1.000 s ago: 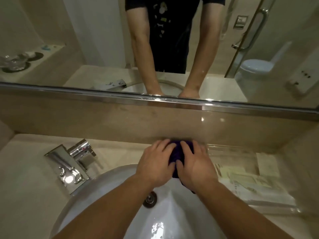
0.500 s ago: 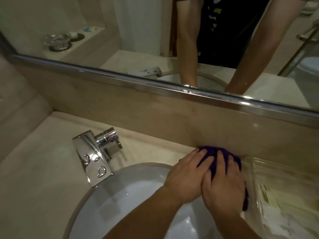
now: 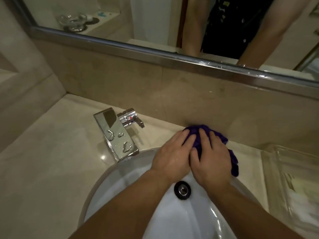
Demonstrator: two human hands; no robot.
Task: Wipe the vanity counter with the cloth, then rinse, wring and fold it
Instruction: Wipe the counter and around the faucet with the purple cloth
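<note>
**A:** What is standing at the far left?

**B:** The desk (image 3: 51,161), in beige stone, is running along the wall.

**A:** And next?

**B:** A chrome tap (image 3: 116,135) is standing on the desk. Its flat spout is reaching over the rim of the sink (image 3: 124,183), and drops are sitting on top of the spout.

**A:** What is the sink holding?

**B:** It is a white basin, and its drain (image 3: 182,190) is showing between the two forearms.

**A:** How is the left hand lying?

**B:** The left hand (image 3: 172,157) is pressing down on the cloth's left part. Its grip is lying apart, with the fingers straight.

**A:** Where is the cloth?

**B:** The cloth (image 3: 204,133), purple and bunched, is lying on the desk behind the sink. It is touching the back wall, and its right end is hanging over the sink rim.

**A:** And the right hand?

**B:** The right hand (image 3: 213,161) is lying just beside the left and pressing on the same cloth. Its grip is also apart, with the fingers spread flat over the folds.

**A:** What is sitting at the far right?

**B:** A clear tray (image 3: 276,152) is sitting on the desk with papers in it, too blurred to read.

**A:** And above all that?

**B:** The mirror (image 3: 146,19) is reflecting both arms and, at its left, a glass dish (image 3: 73,21).
</note>
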